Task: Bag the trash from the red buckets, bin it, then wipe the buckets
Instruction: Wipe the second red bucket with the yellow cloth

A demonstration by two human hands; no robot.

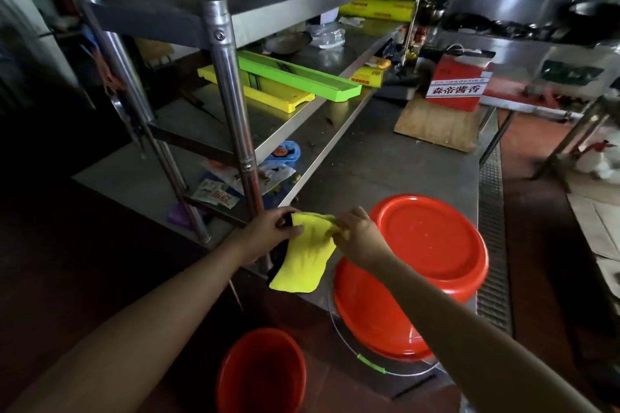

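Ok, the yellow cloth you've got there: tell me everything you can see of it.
The yellow cloth looks like soft, fuzzy microfibre, plain bright yellow, with something dark behind its left edge. It hangs limp and slightly creased above the steel table's front edge, just left of the upturned red bucket. The left hand pinches its top left corner and the right hand its top right.

Steel shelf rack (231, 84) holding green tray (302, 75) over yellow tray (268, 95); red paper bag (458, 84) upright on wooden board (436, 127); sauce packets (218, 194) on lowest shelf
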